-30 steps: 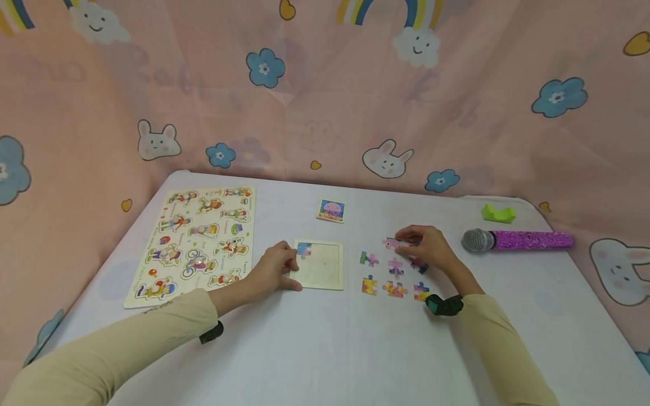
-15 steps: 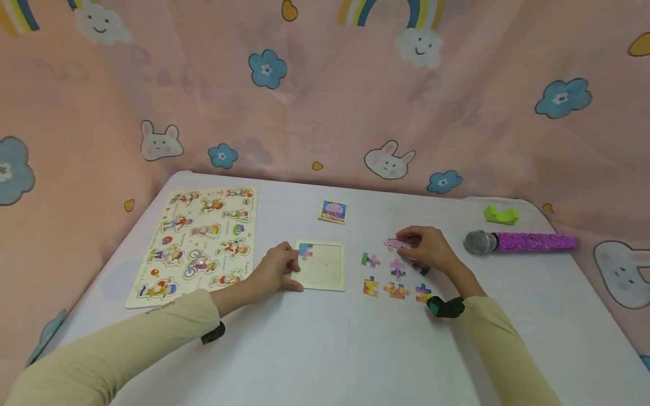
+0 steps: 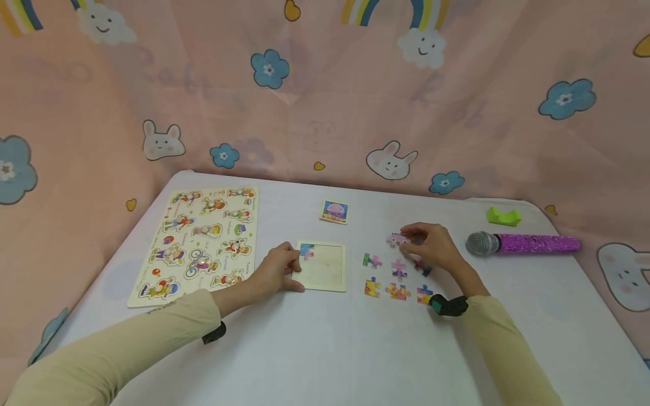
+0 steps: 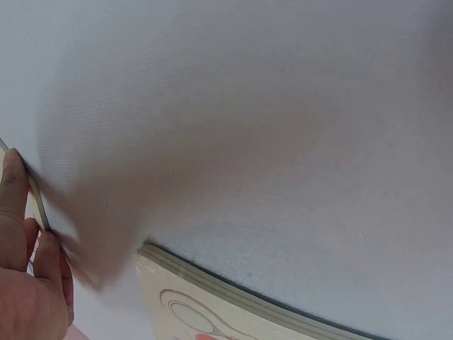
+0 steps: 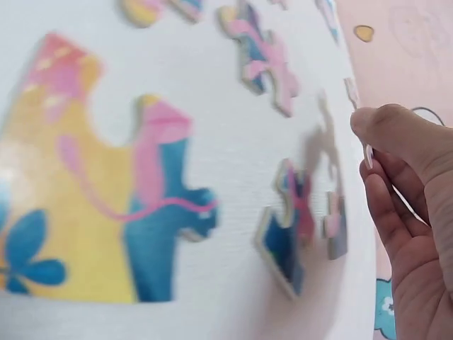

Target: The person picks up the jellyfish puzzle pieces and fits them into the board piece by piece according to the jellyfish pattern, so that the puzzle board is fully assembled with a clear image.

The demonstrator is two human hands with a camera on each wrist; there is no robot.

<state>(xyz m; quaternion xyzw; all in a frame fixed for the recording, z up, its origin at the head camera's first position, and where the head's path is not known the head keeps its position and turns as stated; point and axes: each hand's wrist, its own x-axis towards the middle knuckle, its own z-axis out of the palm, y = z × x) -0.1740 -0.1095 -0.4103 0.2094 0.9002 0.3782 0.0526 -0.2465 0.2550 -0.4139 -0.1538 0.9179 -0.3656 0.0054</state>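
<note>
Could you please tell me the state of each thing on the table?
Puzzle tray: unfilled except for one corner piece; left hand at its edge
Held puzzle piece: pinched in right hand
Loose puzzle pieces: lying unjoined
Picture board: flat, face up
Small picture: flat, face up
Microphone: lying on its side
Green block: notch upward

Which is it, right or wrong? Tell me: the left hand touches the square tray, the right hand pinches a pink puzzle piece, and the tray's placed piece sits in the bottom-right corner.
Wrong corner: the head view shows the placed piece in the upper-left corner of the square tray. The rest stands: left hand touching the tray, right hand pinching a pink puzzle piece.
</note>
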